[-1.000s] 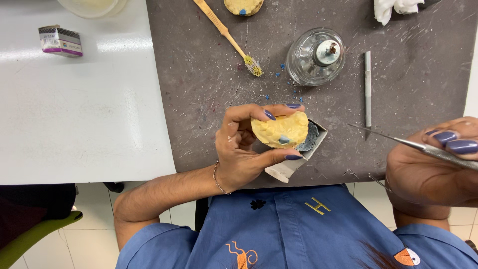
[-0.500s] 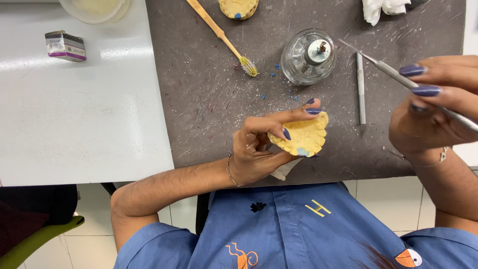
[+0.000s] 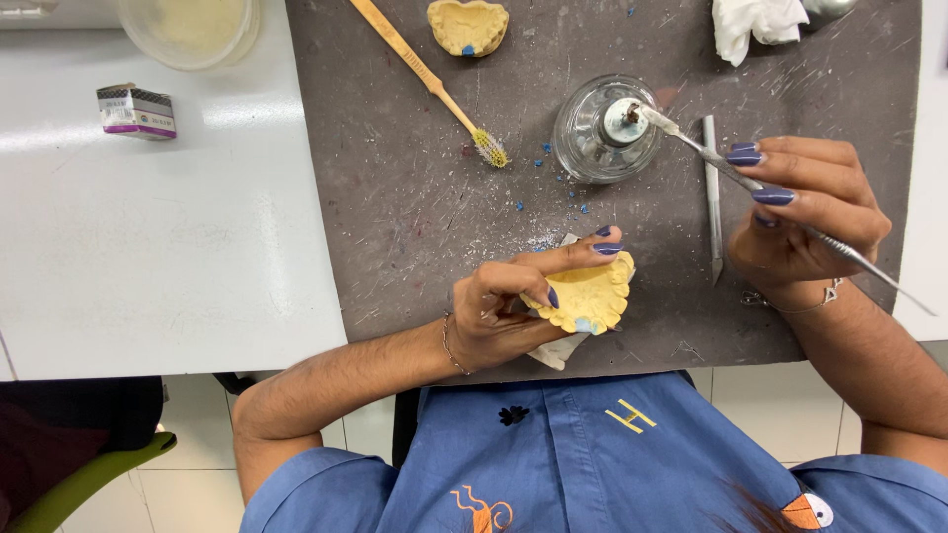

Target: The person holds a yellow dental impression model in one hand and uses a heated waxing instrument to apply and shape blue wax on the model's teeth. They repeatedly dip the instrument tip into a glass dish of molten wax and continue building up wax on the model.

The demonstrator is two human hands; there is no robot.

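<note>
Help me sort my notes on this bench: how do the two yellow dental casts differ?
The yellow dental cast in the left hand is held above the mat's near edge, while the yellow dental cast at the top of the grey mat lies untouched. The held one is partly covered by fingers; the far one is cut off by the picture's edge. Both are yellow with a small blue spot.

A white table (image 3: 148, 257) carries a dark mat (image 3: 415, 227). On the mat: toothbrush (image 3: 434, 89) at eleven o'clock, glass burner (image 3: 602, 133) at one. A small box (image 3: 136, 111) lies at ten.
</note>
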